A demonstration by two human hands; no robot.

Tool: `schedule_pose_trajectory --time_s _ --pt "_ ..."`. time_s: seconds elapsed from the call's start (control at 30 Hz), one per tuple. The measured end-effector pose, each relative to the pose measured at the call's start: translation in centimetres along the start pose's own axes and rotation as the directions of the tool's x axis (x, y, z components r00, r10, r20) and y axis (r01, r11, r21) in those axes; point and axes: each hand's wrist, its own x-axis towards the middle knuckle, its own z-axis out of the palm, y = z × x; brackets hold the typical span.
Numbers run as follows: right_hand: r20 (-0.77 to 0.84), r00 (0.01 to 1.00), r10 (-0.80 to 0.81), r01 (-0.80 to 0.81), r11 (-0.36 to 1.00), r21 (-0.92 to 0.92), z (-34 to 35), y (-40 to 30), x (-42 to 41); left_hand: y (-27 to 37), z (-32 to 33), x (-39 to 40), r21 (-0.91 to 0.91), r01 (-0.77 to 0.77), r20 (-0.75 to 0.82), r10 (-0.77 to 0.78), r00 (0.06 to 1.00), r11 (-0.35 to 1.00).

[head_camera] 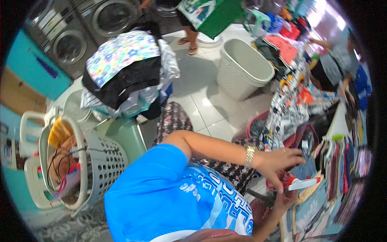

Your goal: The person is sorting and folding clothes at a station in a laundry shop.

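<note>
My left hand, a gold-coloured bracelet or watch at its wrist, reaches to the right with fingers spread. Just below its fingers is the red and white head of what looks like a trigger sprayer; its lower part is hidden. My right hand is close under the sprayer head, its fingers blurred and partly hidden, so a grip cannot be told. Folded light-blue patterned fabric lies to the right of my right hand. Beyond it stand rows of folded clothes.
A perforated laundry basket holding clothes and a cable is at left, near a heaped laundry pile. A tall beige basket stands on the tiles. Front-loading washers line the back. One person stands behind; another handles patterned cloth at right.
</note>
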Motion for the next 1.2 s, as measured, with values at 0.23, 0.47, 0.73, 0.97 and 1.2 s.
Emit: schedule_pose_trajectory --time_s 0.23,0.47,0.73,0.97,1.2 --pt "-0.400 0.895 -0.197 0.122 0.971 -0.205 -13.1 -5.2 -4.2 -7.4 2.7 -2.9 0.230 0.208 0.673 -0.310 0.672 0.951" --pt "-0.787 0.402 -0.468 0.019 0.863 -0.504 -21.7 -14.3 -8.9 -14.6 7.4 -7.7 0.624 0.046 0.538 -0.471 0.699 0.780" --pt "-0.916 0.111 -0.385 -0.435 0.810 -0.393 -32.9 -10.2 -17.1 -12.1 9.4 -8.8 0.763 0.071 0.441 -0.597 0.670 0.643" --pt "-0.978 0.114 -0.173 -0.540 0.816 -0.207 -42.0 4.5 -21.4 -13.0 9.5 -9.8 0.760 0.093 0.403 -0.579 0.709 0.643" --pt "-0.989 0.106 -0.105 -0.545 0.826 -0.146 -42.7 7.3 -21.0 -12.6 9.4 -10.6 0.778 0.072 0.377 -0.557 0.740 0.624"
